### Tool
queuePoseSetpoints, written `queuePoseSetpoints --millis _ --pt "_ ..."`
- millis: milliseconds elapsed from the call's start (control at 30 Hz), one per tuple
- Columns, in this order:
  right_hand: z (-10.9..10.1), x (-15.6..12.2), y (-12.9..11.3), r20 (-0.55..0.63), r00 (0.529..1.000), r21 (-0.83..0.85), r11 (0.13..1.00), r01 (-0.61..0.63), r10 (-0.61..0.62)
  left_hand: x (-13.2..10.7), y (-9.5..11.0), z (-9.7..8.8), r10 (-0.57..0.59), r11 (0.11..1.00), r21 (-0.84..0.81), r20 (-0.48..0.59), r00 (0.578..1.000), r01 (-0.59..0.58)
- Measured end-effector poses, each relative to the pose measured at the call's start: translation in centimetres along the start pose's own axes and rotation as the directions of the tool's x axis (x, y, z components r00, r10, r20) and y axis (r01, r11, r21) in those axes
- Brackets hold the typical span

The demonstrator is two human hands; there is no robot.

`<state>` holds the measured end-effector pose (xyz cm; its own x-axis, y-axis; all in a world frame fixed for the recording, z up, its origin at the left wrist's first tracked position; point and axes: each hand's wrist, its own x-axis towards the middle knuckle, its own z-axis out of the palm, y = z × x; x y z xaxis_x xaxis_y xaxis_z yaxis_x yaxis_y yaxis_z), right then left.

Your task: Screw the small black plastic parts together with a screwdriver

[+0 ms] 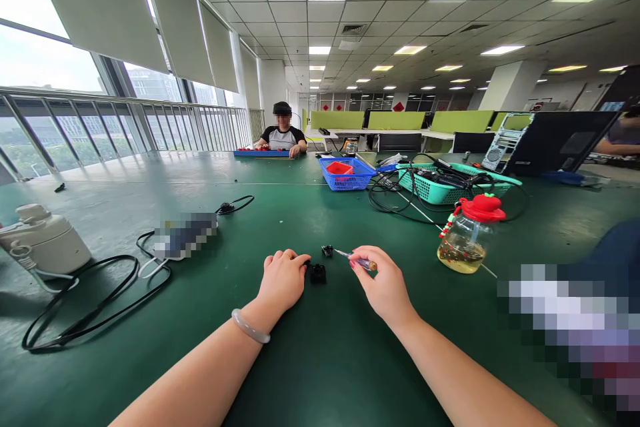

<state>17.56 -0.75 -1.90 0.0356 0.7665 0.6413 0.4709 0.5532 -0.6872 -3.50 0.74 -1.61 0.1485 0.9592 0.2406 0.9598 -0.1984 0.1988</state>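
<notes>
My left hand [283, 278] rests on the green table [320, 360] with its fingers curled, the fingertips touching a small black block-shaped part [317, 273]. My right hand [381, 283] pinches a thin screwdriver [354, 257] by its handle. Its metal tip points left toward a second, smaller black piece [327, 251] lying just behind the first. A pale bangle [249, 327] circles my left wrist.
A glass jar with a red lid [469, 233] stands to the right. A blue basket [346, 174] and a teal basket of cables [448, 183] sit behind. Black cables [85, 307] and a white jug [43, 240] lie left. A person [283, 133] sits at the far end.
</notes>
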Motion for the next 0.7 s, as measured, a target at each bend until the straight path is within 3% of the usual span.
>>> queuePoseSetpoints --millis 433,533,633,700 --pt "0.6 0.4 1.8 0.054 0.996 0.025 0.997 -0.067 0.065 -0.3 1.0 -1.0 0.096 0.993 0.082 -0.098 0.991 -0.088" --pt "0.7 0.5 2.0 0.067 0.996 0.024 0.998 -0.056 0.054 -0.4 1.1 -0.7 0.201 0.979 -0.018 -0.103 0.974 -0.204" --pt "0.8 0.4 2.0 0.091 0.995 0.029 0.998 -0.047 0.044 -0.6 0.9 -0.2 0.368 0.919 -0.142 -0.019 0.93 -0.367" --pt "0.8 0.4 2.0 0.112 0.993 0.033 0.998 -0.046 0.042 -0.7 0.8 0.1 0.42 0.893 -0.191 0.026 0.907 -0.407"
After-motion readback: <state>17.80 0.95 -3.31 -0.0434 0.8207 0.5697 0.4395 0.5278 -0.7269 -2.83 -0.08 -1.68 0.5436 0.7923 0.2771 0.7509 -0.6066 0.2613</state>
